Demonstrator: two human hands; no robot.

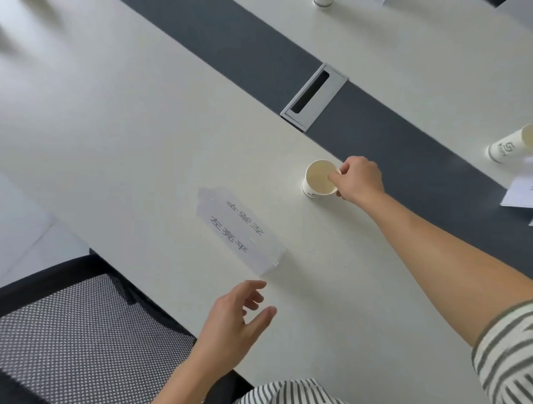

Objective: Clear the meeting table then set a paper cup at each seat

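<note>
The right hand (357, 180) reaches out over the table (115, 115) and holds a cup (318, 180). Its fingers are curled, and they pinch the cup's rim on the side by the dark strip (403, 144). One fingertip goes over the rim and a little way inside. The cup stands up straight on the white part of the table, close to the dark strip but not on it. It is white with a small mark on its side, and it looks empty.

The left hand (239, 314) is near the table's edge, close to the person's body. Its fingers are spread out and a bit bent. It holds nothing.

A clear name card (239, 233) with dark writing stands between the two hands. It is near the cup but does not touch it. The left hand's fingertips are just beside the near end of the card.

A grey cable box (314, 95) sits in the dark strip, past the cup. Far off at the right edge is a second cup (510, 144), and white papers (519, 193) lie near it. A third cup (323, 2) peeks in at the top edge. A black mesh chair (86, 331) is at the table's near side, left of the left hand. The right arm has a striped sleeve (507, 354).
</note>
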